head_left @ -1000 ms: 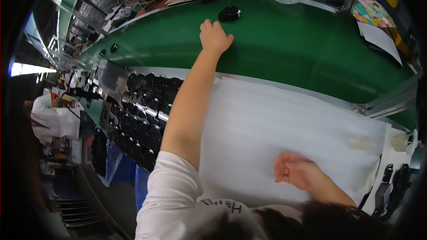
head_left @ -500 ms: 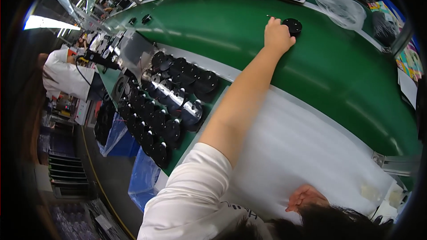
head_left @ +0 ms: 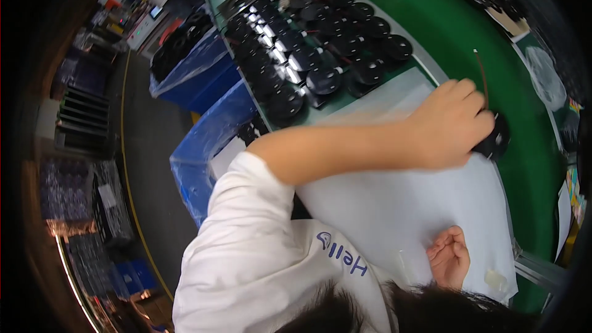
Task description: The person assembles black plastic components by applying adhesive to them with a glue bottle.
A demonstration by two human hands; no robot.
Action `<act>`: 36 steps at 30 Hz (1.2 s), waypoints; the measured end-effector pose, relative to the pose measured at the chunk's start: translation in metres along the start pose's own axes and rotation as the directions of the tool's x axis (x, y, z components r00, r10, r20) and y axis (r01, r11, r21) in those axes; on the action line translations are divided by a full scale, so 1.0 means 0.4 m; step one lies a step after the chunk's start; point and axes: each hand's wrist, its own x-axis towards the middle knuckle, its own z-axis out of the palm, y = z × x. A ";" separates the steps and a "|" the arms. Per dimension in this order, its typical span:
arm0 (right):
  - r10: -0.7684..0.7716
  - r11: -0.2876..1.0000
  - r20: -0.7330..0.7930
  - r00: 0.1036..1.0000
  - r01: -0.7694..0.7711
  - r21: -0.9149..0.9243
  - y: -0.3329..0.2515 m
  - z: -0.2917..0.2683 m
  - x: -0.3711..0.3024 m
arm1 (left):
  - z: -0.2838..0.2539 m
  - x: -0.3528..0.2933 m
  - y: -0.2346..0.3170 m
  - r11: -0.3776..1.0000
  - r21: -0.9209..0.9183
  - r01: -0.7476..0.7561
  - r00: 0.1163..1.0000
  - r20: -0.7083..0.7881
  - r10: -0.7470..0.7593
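Round black part (head_left: 499,137): held in left hand (head_left: 453,124), partly hidden; thin reddish wire (head_left: 483,80) projecting, white-tipped.

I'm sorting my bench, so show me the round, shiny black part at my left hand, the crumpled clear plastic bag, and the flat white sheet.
Round black part (head_left: 499,139): head view, its exposed face.
Clear plastic bag (head_left: 546,78): head view, middle of its crumpled surface.
White sheet (head_left: 407,209): head view, its bare middle.

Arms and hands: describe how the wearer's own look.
The left arm wears a loose, short white sleeve and is bare below it. The left hand and right hand are ungloved; the right sleeve does not show.
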 end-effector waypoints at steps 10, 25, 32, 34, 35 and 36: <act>-0.025 0.998 0.239 0.971 0.010 0.065 -0.031 -0.058 -0.010 | -0.210 -0.529 0.092 0.791 0.293 0.538 0.841 -0.258 -0.476; 0.082 0.982 0.353 0.932 -0.137 0.132 -0.045 -0.034 0.009 | -0.133 -0.586 0.091 0.804 0.039 0.594 0.749 -0.391 -0.535; 0.056 0.980 0.282 0.958 -0.107 0.170 -0.047 -0.027 0.003 | -0.242 -0.760 0.015 0.706 0.014 0.708 0.653 -0.394 -0.648; 0.036 0.975 0.301 0.953 -0.099 0.197 -0.047 -0.036 -0.001 | -0.277 -0.831 -0.003 0.613 0.102 0.784 0.598 -0.390 -0.700; 0.040 0.975 0.297 0.954 -0.102 0.199 -0.047 -0.035 -0.004 | -0.272 -0.886 -0.016 0.552 0.098 0.828 0.541 -0.396 -0.742; 0.033 0.976 0.282 0.959 -0.091 0.197 -0.047 -0.033 -0.002 | -0.270 -0.929 -0.015 0.397 0.044 0.917 0.388 -0.331 -0.860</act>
